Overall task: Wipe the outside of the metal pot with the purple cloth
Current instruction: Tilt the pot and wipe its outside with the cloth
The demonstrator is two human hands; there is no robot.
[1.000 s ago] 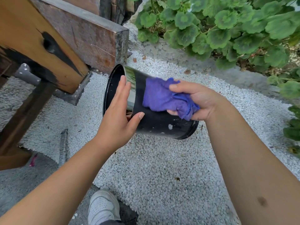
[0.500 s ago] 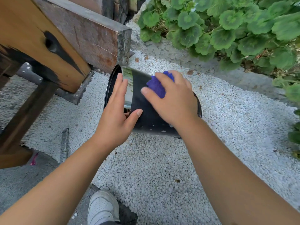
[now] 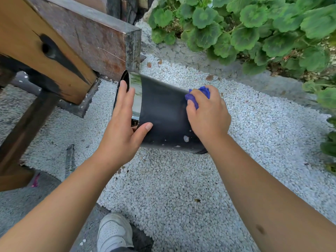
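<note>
The metal pot [image 3: 163, 110] is held on its side above the gravel, its mouth facing left. Its outer wall is dark, with a shiny band near the rim and a few pale specks low down. My left hand [image 3: 123, 128] grips the rim end, fingers over the rim and thumb on the dark wall. My right hand [image 3: 207, 113] presses the bunched purple cloth [image 3: 199, 94] against the wall near the pot's base. Most of the cloth is hidden under my fingers.
White gravel [image 3: 181, 188] covers the ground. A wooden bench with a rusty metal beam [image 3: 87, 37] stands close on the left, near the pot's rim. Green leafy plants [image 3: 254, 28] fill the back right. My white shoe [image 3: 114, 231] is at the bottom.
My right hand slid the cloth along the pot's wall from near the rim toward the base. The left hand kept its grip on the rim.
</note>
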